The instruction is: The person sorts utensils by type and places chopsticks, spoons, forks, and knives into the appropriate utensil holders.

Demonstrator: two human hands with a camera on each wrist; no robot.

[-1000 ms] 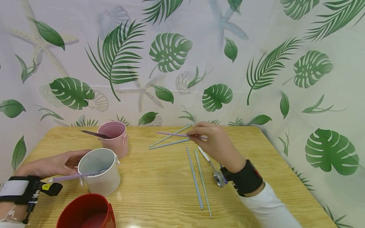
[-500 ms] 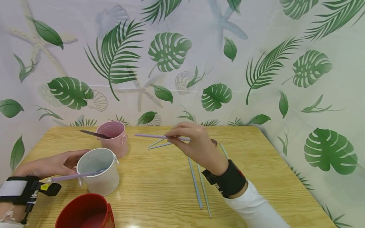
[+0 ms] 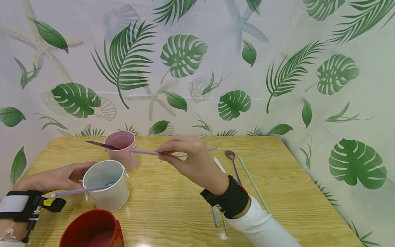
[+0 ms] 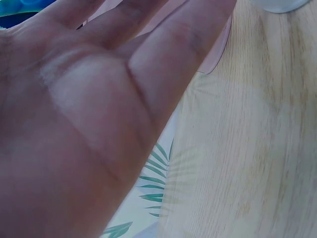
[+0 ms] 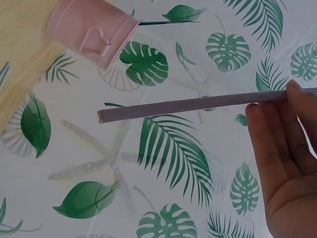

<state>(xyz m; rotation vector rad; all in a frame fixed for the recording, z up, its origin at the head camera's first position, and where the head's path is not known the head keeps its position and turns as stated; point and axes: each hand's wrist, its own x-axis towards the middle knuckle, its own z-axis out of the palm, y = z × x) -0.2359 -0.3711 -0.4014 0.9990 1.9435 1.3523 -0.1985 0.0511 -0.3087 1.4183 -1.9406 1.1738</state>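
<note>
My right hand (image 3: 188,159) pinches a lavender chopstick (image 5: 188,105) between thumb and fingers, held roughly level. Its left end overlaps the side of the pink bucket (image 3: 129,159) in the head view, while the right wrist view shows that end apart from it. My left hand (image 3: 60,176) holds the white bucket (image 3: 112,197) at its left side, fingers passing behind the rim; the left wrist view shows mostly palm. Another lavender chopstick (image 3: 77,191) leans across the white bucket's rim, with something bluish inside. A dark knife blade (image 3: 100,144) sticks out of the pink bucket.
A red bucket (image 3: 118,230) stands at the near left. Blue and green chopsticks lie on the wooden table (image 3: 160,212), including a green chopstick (image 3: 253,181) at right. A purple spoon (image 3: 230,155) and a white-handled spoon (image 3: 219,164) lie near my right forearm. Leaf-patterned fabric (image 3: 197,68) hangs behind.
My right hand has moved left with the lavender chopstick, from above the far chopsticks towards the pink bucket. The left hand and white bucket have stayed in place.
</note>
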